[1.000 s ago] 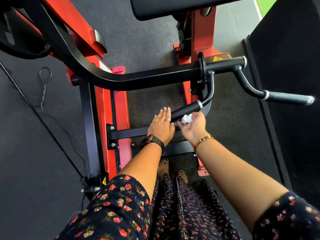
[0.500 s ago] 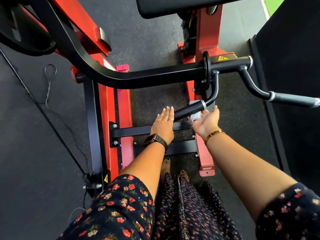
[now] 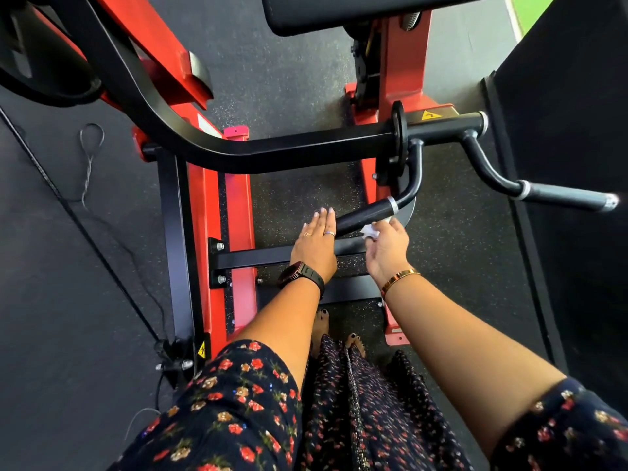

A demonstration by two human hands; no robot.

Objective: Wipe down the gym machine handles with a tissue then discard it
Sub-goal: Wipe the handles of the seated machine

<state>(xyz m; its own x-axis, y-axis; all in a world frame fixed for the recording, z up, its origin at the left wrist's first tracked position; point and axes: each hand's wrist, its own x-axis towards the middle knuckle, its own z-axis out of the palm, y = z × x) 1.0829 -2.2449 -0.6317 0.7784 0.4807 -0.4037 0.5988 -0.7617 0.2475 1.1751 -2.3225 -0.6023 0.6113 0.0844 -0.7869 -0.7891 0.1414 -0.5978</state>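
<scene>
**Tissue at the near handle**

The right hand point(image 3: 387, 249) has its fingers curled round a crumpled white tissue point(image 3: 369, 231) and holds it against the lower side of the near handle point(image 3: 368, 213), just below the silver ring on that black grip. The left hand point(image 3: 314, 243) lies flat, palm down, fingers straight and together, over the free end of the same handle; it grips nothing. The far handle point(image 3: 564, 196), the 2nd of the 2, sticks out to the right, well apart from both hands. A dark watch point(image 3: 299, 274) sits on the left wrist and a gold bracelet point(image 3: 400, 277) on the right. The red frame point(image 3: 204, 239) stands on the dark speckled floor point(image 3: 289, 79).
</scene>
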